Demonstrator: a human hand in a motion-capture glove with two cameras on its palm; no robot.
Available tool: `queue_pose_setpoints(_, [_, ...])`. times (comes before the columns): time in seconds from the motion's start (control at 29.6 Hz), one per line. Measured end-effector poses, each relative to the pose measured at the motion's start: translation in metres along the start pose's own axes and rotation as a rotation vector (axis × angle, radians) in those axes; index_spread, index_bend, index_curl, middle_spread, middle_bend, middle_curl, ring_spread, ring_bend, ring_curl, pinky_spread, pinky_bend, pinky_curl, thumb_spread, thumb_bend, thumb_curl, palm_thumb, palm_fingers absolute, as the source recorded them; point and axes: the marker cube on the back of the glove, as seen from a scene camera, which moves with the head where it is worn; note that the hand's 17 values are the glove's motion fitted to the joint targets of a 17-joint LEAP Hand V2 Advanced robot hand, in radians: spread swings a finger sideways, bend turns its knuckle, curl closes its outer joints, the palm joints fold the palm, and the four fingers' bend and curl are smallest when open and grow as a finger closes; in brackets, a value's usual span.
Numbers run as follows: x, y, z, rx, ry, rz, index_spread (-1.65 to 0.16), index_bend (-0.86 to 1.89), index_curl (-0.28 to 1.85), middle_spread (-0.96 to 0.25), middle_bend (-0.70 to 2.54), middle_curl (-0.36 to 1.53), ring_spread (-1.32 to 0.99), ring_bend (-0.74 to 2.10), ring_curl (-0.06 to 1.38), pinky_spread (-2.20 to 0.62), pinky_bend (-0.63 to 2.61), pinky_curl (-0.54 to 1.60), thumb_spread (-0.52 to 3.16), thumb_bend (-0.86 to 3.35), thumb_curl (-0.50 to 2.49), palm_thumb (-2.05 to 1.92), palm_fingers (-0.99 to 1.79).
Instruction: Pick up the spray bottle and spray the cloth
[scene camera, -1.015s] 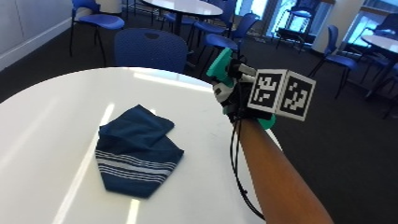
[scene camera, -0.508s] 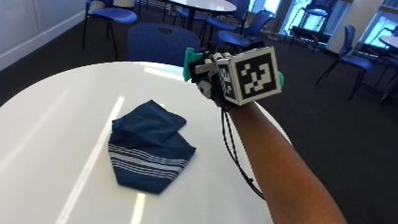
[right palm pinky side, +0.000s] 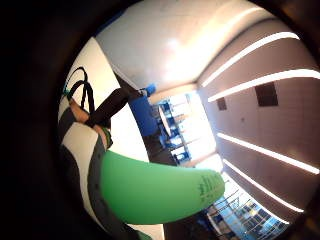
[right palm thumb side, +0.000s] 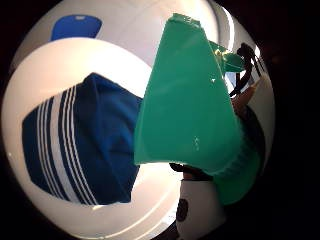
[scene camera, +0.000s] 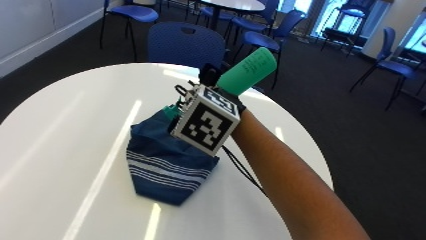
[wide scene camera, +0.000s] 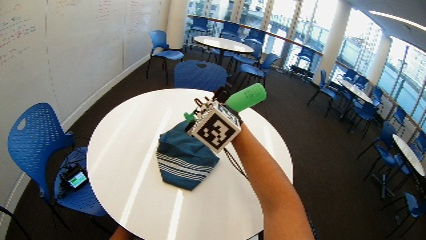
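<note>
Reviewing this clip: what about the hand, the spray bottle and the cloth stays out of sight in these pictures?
- Fingers of the right hand: in the outside views the marker cube covers them.
- Spray bottle nozzle and trigger: hidden behind the cube; the thumb side palm view shows the head only from very close.
- Any spray mist: not made out in any view.
- Cloth: the part under the hand is covered.

Bare white table (scene camera: 80, 130) all round the cloth (scene camera: 170, 160); blue chair (scene camera: 183, 45) beyond the far edge

Dark print was seen on the green bottle (scene camera: 247, 70), and faint writing on the whiteboard (wide scene camera: 40, 35); neither could be read.
</note>
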Motion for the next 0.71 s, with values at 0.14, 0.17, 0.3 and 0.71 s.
queue_pose_setpoints(0.14, [-0.02,0.006,0.001,-0.025,0.065,-0.147,-0.31,0.21,0.51,-0.13,0.42,0.51,-0.15,0.56,0.45,-0.2,0.4,0.38,0.37,-0.04,0.75,0.91,1.33])
queue_pose_setpoints(0.17, [-0.024,0.007,0.0,-0.025,0.071,-0.167,-0.31,0.2,0.51,-0.13,0.43,0.52,-0.15,0.56,0.45,-0.2,0.41,0.38,0.37,-0.04,0.76,0.91,1.33])
queue_pose_setpoints(0.3, [-0.031,0.007,0.0,-0.021,0.075,-0.201,-0.32,0.21,0.51,-0.13,0.43,0.51,-0.15,0.56,0.45,-0.2,0.41,0.38,0.37,-0.04,0.76,0.91,1.33])
queue_pose_setpoints(0.71, [-0.036,0.008,-0.001,-0.029,0.062,-0.207,-0.32,0.21,0.52,-0.13,0.43,0.51,-0.15,0.56,0.45,-0.2,0.41,0.38,0.38,-0.04,0.76,0.9,1.33])
